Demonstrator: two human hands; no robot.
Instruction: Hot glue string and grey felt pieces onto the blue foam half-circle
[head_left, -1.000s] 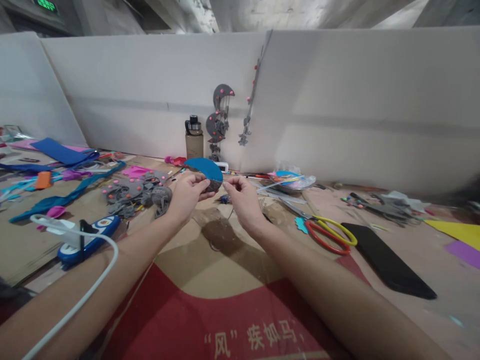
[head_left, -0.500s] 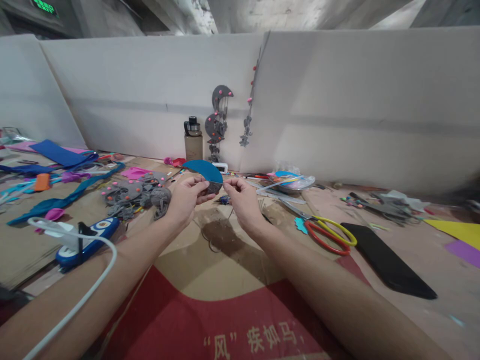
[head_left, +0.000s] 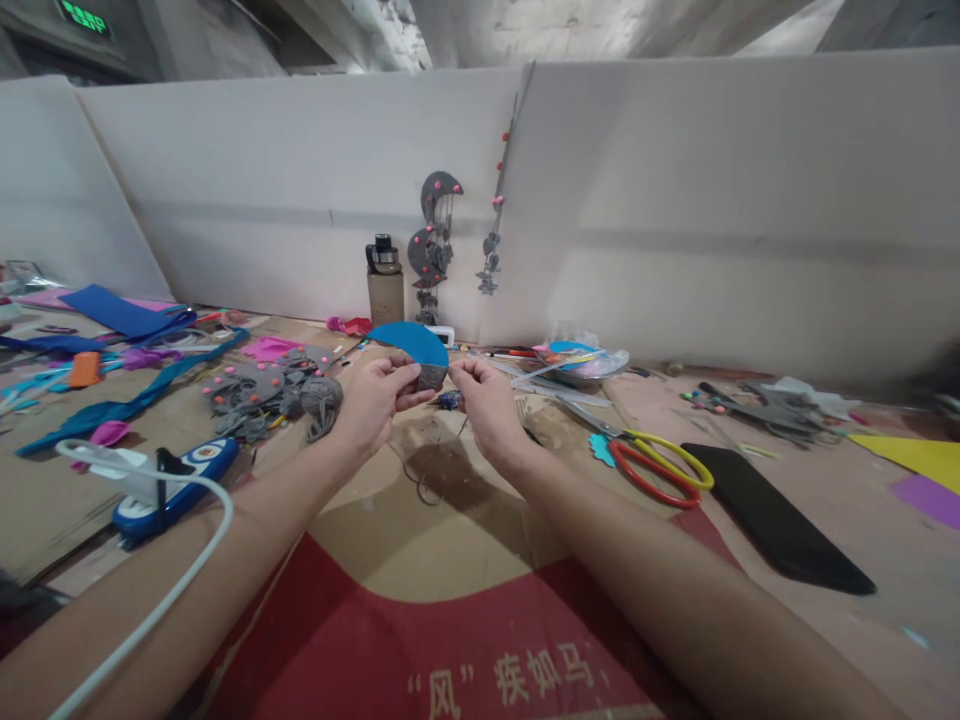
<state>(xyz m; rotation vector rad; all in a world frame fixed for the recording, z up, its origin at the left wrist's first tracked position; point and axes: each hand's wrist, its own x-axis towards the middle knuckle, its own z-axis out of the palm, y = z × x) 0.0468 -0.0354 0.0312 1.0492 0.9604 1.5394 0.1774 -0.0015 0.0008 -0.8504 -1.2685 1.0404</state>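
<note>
Between thumb and fingers, my left hand [head_left: 379,395] grips a curved blue felt piece [head_left: 417,343] with a dark grey part at its lower edge. My right hand [head_left: 484,395] is closed in a pinch at the right edge of that piece; what lies between its fingertips is too small to make out. A thin grey thread [head_left: 429,490] curls on the cardboard below my hands. Left of my left hand lies a ball of grey yarn [head_left: 322,400], beside grey felt pieces with pink and orange dots [head_left: 247,390].
Scissors [head_left: 664,470] with red and yellow handles and a black phone [head_left: 776,520] lie at right. A bottle [head_left: 386,285] stands against the white panel [head_left: 285,180], near hanging grey crescent ornaments [head_left: 439,195]. A white cable [head_left: 214,540] crosses my left forearm beside a blue device [head_left: 180,485].
Almost nothing differs. The blue piece has shifted very slightly to the right, while both hands keep nearly the same pose.
</note>
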